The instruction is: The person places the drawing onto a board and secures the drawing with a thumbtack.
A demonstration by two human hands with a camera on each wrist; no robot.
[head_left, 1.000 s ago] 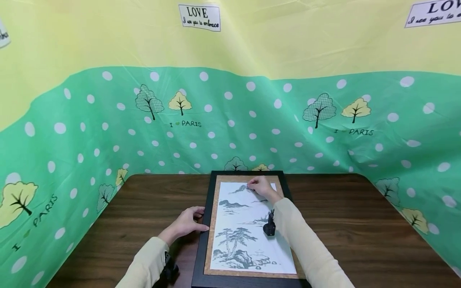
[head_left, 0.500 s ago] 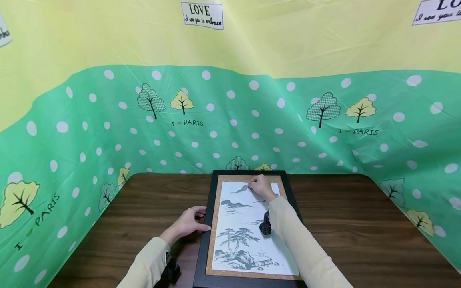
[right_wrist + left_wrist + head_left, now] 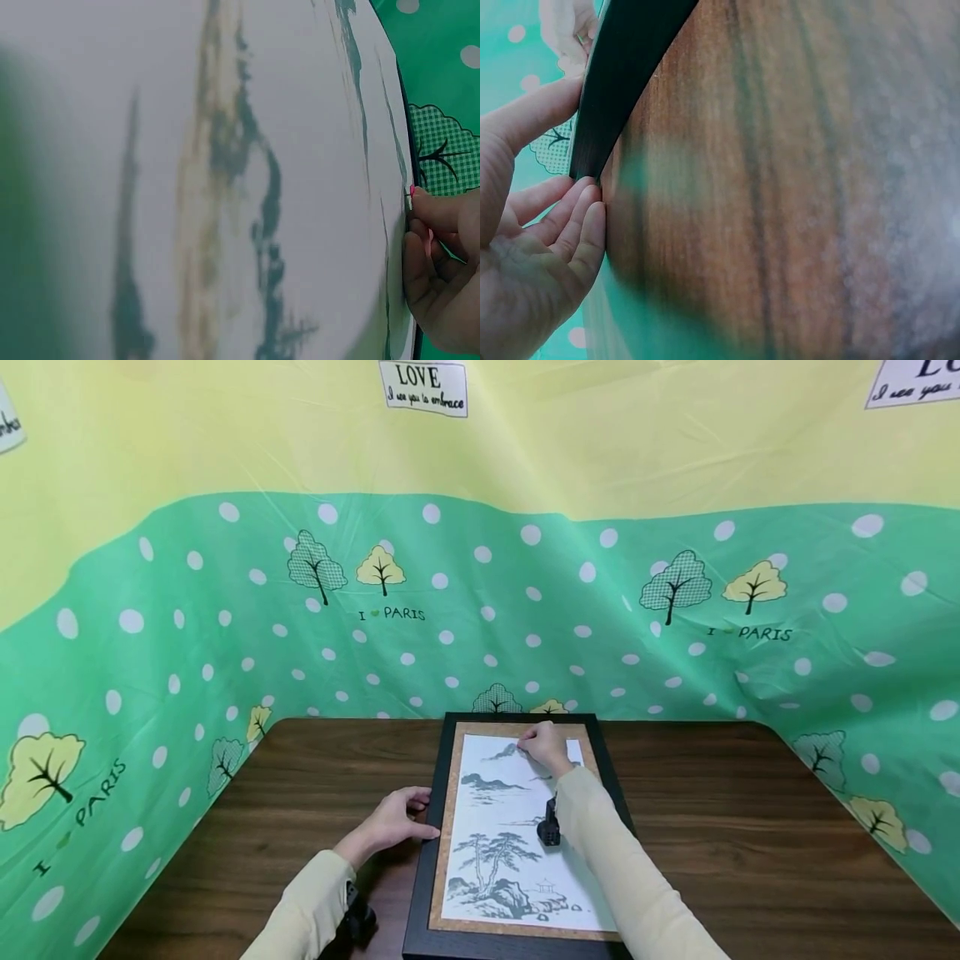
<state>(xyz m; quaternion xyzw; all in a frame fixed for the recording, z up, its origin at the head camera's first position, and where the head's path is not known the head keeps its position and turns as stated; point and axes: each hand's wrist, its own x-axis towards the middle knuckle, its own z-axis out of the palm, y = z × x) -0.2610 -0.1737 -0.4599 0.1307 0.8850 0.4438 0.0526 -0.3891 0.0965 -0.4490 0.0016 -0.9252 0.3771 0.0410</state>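
Note:
A black-framed cork board (image 3: 437,902) lies on the table, with a white sheet of paper (image 3: 487,814) on it printed with an ink landscape of trees, rocks and mountains. My right hand (image 3: 547,747) is at the sheet's top part, thumb and fingers pinching a small pink push pin (image 3: 412,192) with its tip right at the paper. At the board's left side rests my left hand (image 3: 390,822). Its thumb and loosely extended fingers touch the outer edge of the black frame (image 3: 622,75).
The dark wooden table (image 3: 712,835) extends to both sides of the board. Behind it hangs a green and yellow cloth (image 3: 240,610) with dots and printed trees; the board's far end comes close to this cloth. Small black cameras (image 3: 550,828) are strapped to the wrists.
My right forearm and wrist have swung slightly to the left, while the fingers keep pinching at the same spot. The left hand stays against the frame. The head view has shifted a little.

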